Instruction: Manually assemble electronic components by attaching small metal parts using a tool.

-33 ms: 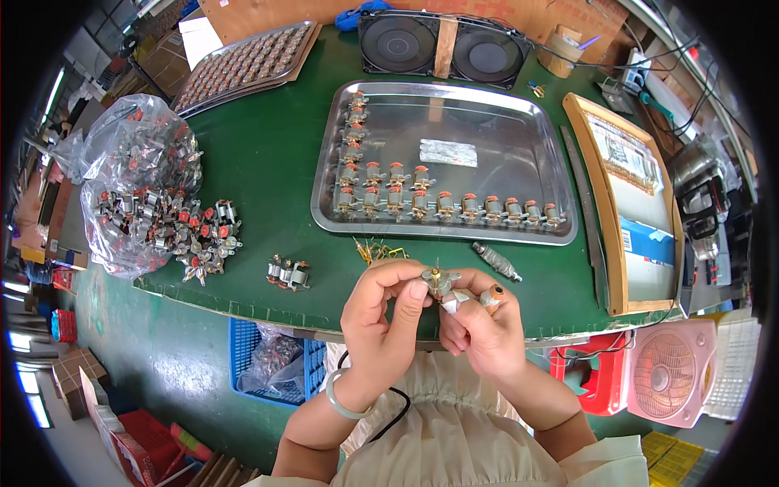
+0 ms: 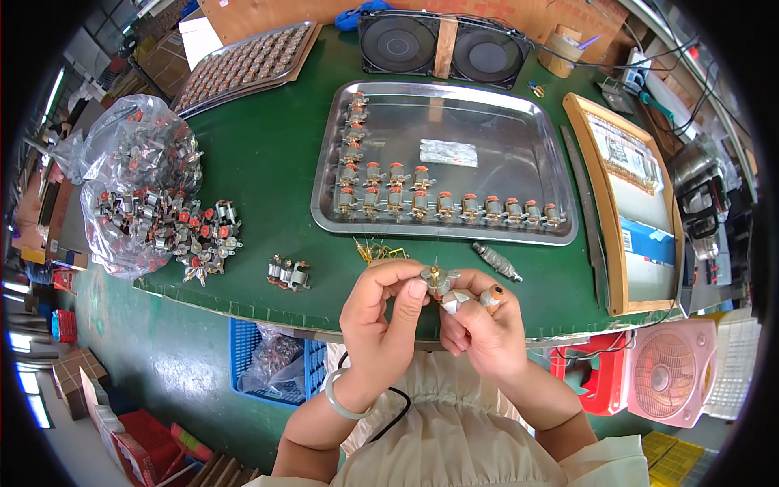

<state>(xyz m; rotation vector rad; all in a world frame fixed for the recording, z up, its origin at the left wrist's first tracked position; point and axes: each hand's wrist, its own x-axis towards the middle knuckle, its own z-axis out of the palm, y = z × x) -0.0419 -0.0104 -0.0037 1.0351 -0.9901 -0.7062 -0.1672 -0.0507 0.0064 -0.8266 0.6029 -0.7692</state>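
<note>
In front of me, at the table's near edge, my left hand (image 2: 381, 312) pinches a small metal motor (image 2: 438, 280) between thumb and fingers, its brass-coloured shaft pointing up. My right hand (image 2: 485, 329) is closed beside it, gripping a thin tool (image 2: 492, 297) with a pale wrapped body and a round copper-coloured end. Some white material shows at the right thumb; whether it is tape or part of the tool I cannot tell. The tool's working tip is hidden by the fingers and motor. Just beyond the hands lie several loose yellow metal pins (image 2: 377, 250).
A steel tray (image 2: 503, 109) holds motors in rows. To the left are a motor pile (image 2: 207, 235), a clear bag (image 2: 130, 138) of motors and a small group (image 2: 288, 273). A grey wrapped cylinder (image 2: 497, 261), a wooden frame (image 2: 618, 268) and black fans (image 2: 398, 45) surround the tray.
</note>
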